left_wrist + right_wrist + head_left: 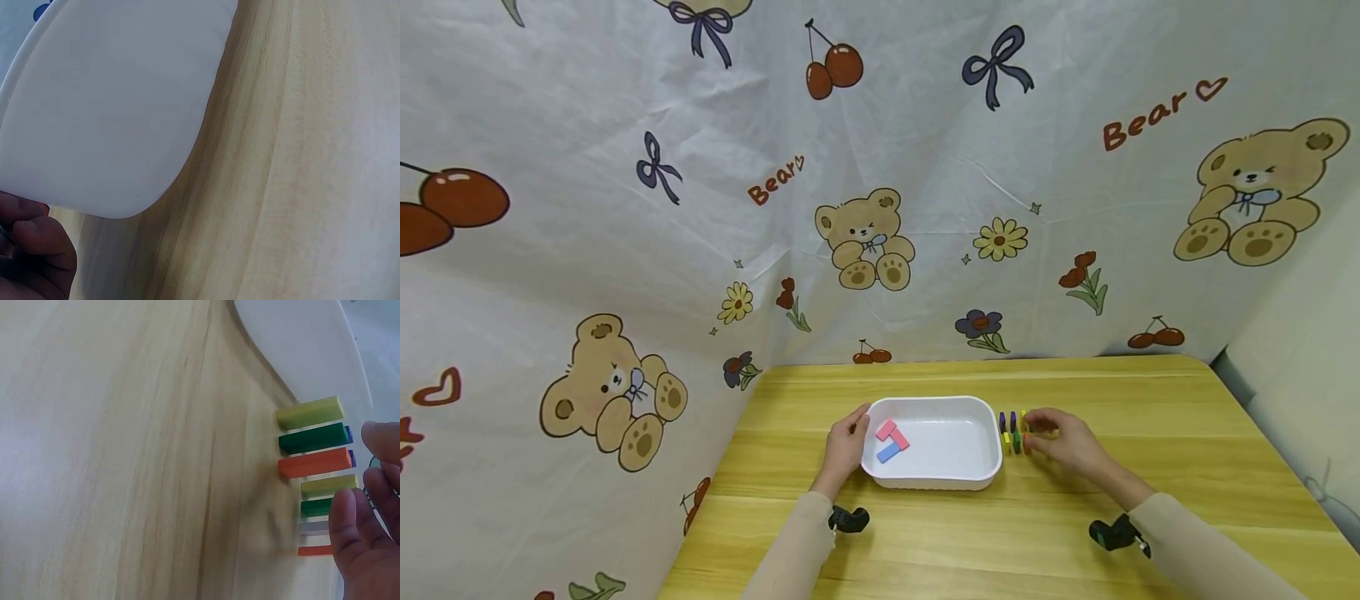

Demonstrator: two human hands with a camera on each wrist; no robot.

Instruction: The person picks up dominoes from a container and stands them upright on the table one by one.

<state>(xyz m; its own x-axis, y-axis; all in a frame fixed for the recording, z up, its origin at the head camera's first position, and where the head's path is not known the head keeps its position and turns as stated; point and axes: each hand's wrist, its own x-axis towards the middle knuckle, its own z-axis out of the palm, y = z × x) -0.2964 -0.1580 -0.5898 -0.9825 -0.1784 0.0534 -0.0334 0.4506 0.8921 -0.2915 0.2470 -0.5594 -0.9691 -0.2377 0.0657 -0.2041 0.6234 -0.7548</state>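
My left hand (846, 446) grips the left end of a white rectangular basin (931, 482); in the left wrist view its curled thumb and fingers (47, 240) sit at the rim. Inside the basin, at the left, lie two pink blocks (898, 438) and a blue block (888, 452). Just beyond the basin's right end, small blocks stand in two rows, among them purple, yellow, green (312, 439) and orange (315, 463) ones. My right hand (1067, 437) is at the right side of these rows, thumb and fingers apart. In the right wrist view its fingertips overlap some blocks.
The wooden table (955, 542) extends around the basin and blocks. Behind it and on the left hangs a pale cloth (940, 317) printed with bears, bows and flowers. A thin cable (1333, 500) runs by the table's right edge.
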